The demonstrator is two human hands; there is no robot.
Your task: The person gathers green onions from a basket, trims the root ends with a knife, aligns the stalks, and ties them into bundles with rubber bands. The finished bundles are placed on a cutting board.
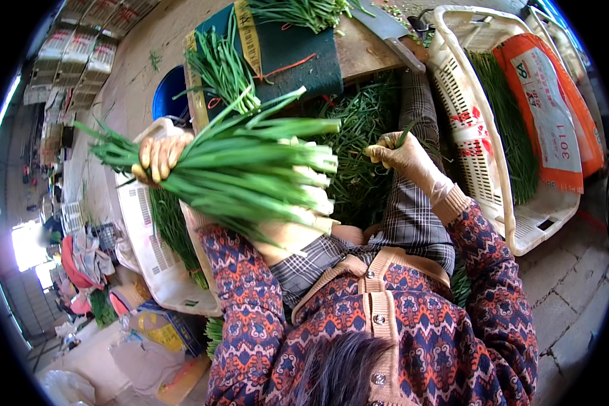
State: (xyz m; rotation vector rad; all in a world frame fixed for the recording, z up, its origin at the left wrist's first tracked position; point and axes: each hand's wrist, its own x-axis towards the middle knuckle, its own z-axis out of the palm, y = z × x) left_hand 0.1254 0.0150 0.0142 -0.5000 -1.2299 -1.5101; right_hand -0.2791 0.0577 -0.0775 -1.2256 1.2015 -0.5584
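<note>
My left hand, in a stained glove, grips a thick bunch of green chives around its leafy part. The pale cut ends of the bunch point to the right and are blurred. To the right of the bunch, my gloved right hand pinches a green leaf scrap between thumb and fingers. Below and between the hands, loose leaves and trimmings lie in a heap between my knees. A smaller chive bunch rests on the dark green mat ahead.
A cleaver lies on the wooden board, beside another chive pile. White plastic crates with chives stand right and left. An orange printed bag lies in the right crate. A blue bucket stands behind the left crate.
</note>
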